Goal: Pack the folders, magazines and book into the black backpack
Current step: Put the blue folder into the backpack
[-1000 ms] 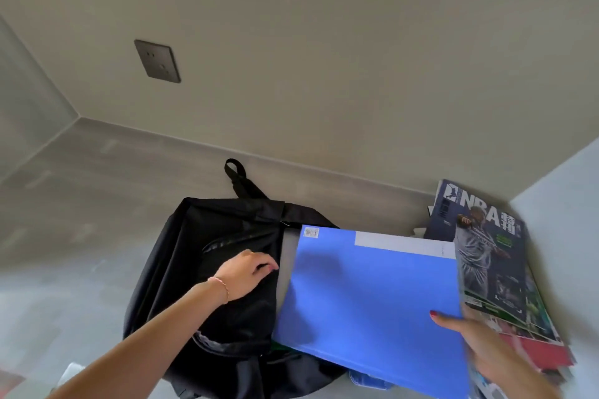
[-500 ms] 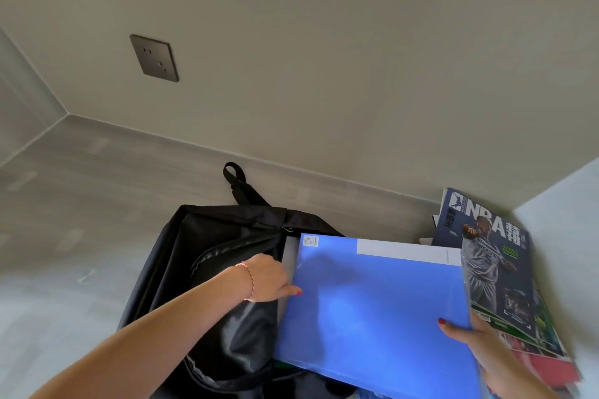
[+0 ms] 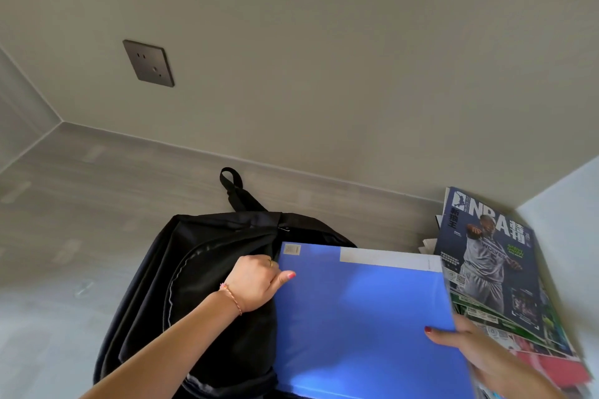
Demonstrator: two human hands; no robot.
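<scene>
A black backpack (image 3: 201,285) lies on the grey surface, its carry loop pointing toward the wall. My left hand (image 3: 256,282) grips the flap at the bag's opening, thumb resting on the corner of a blue folder (image 3: 363,327). The folder lies flat, its left edge at the opening. My right hand (image 3: 486,356) holds the folder's right edge, thumb on top. A stack of magazines (image 3: 492,266) with an NBA cover on top sits to the right, partly under the folder.
A wall stands close behind the backpack, with a dark socket plate (image 3: 149,63) on it. A white side panel (image 3: 570,220) closes off the right, beside the magazines. Bare grey surface (image 3: 64,236) stretches to the left of the bag.
My left hand has moved from the top of the backpack to the opening's edge beside the folder. The folder has shifted slightly left toward the bag.
</scene>
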